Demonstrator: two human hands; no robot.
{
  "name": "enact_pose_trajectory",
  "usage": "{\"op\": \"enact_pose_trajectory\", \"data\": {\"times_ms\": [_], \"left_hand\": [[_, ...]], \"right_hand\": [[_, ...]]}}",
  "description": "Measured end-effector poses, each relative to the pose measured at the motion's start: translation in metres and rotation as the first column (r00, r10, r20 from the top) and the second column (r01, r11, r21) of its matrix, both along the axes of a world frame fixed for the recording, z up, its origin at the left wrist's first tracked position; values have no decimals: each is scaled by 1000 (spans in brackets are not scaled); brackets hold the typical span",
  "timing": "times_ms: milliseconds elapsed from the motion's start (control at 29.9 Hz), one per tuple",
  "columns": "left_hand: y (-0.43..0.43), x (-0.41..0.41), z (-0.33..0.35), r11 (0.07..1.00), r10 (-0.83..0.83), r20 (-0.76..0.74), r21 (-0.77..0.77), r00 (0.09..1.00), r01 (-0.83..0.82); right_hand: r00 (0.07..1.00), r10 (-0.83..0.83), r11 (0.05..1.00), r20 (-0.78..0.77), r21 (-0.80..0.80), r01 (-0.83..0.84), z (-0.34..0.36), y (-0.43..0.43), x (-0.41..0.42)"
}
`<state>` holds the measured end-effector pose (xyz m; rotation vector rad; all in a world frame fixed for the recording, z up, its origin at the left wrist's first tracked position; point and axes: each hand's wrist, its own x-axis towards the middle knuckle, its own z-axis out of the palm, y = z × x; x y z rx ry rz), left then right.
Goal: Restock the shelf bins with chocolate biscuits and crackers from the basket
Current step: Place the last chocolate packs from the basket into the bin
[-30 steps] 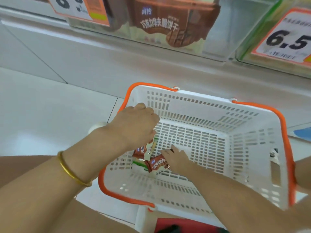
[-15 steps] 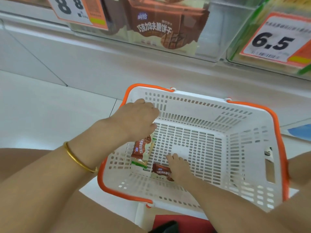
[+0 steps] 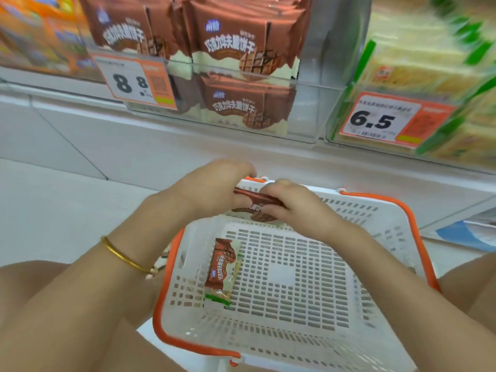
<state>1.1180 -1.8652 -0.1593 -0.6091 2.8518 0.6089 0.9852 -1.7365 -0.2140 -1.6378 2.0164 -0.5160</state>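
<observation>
Both hands meet over the far rim of the basket: the left hand and right hand curl their fingers round brown chocolate biscuit packets, pinching them from either end. Below the fingers, on the basket floor, a brown packet lies atop a green-edged cracker packet. Beyond the fingers stands the clear shelf bin.

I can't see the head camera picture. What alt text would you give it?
The left hand and right hand grip brown chocolate biscuit packs above the far rim of a white, orange-handled basket. One more pack lies inside it. Behind stands a clear shelf bin of matching biscuits.
</observation>
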Motion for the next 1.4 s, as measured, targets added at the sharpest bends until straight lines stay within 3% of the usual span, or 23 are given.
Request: {"op": "enact_pose_trajectory", "data": {"times_ms": [100, 201, 267, 334, 401, 468, 568, 769, 836, 902, 969, 1003, 1069, 1136, 1170, 1270, 1404], "left_hand": [[-12, -1, 43, 990, 136, -386, 80, 912, -114], [-19, 4, 80, 983, 179, -718, 99, 673, -156], [-24, 6, 93, 972, 144, -858, 29, 493, -233], [-30, 5, 96, 944, 120, -910, -19, 397, -328], [-36, 3, 92, 909, 111, -901, -79, 420, -409], [-40, 1, 85, 865, 119, -859, -156, 497, -476], [-39, -1, 73, 880, 136, -790, -182, 598, -440], [-37, 2, 59, 905, 138, -660, -220, 739, -365], [-34, 7, 58, 899, 129, -671, -231, 730, -372], [-31, 13, 59, 894, 102, -687, -253, 719, -369], [-30, 21, 57, 899, 64, -664, -287, 745, -332], [-28, 26, 56, 910, 66, -618, -285, 783, -302], [-23, 34, 48, 942, 103, -422, -250, 901, -225], [-20, 43, 31, 965, 106, -102, -230, 989, -127], [-19, 46, 24, 973, 83, 48, -219, 995, -70], [-15, 54, 2, 991, 18, 294, -131, 956, 22], [-16, 61, -15, 986, -14, 406, -146, 914, 80]], "right_hand": [[989, -122, 942, -84, -324, 88, 65, -7, 0], [954, -271, 776, -130, -615, 136, 116, -18, 3], [920, -338, 681, -198, -726, 93, 145, -31, 2], [887, -386, 647, -252, -760, 66, 166, -47, -1], [839, -423, 692, -341, -720, 56, 175, -63, -6], [789, -443, 741, -426, -669, 55, 171, -76, -11], [737, -475, 771, -481, -631, 86, 156, -86, -13], [644, -573, 681, -507, -731, 30, 143, -90, -15], [671, -604, 606, -431, -795, 35, 142, -80, -16], [706, -633, 468, -318, -883, 22, 136, -62, -11], [792, -565, 403, -230, -915, 22, 114, -45, 4], [844, -496, 440, -204, -897, 42, 94, -40, 13], [912, -356, 654, -205, -751, 87, 39, -36, 30], [963, -202, 905, -180, -409, 113, -26, -37, 43], [978, -131, 974, -160, -206, 97, -53, -38, 47], [996, 61, 969, -70, 243, -42, -135, -39, 61], [993, -58, 893, 105, 450, 5, -199, -48, 71]]}}
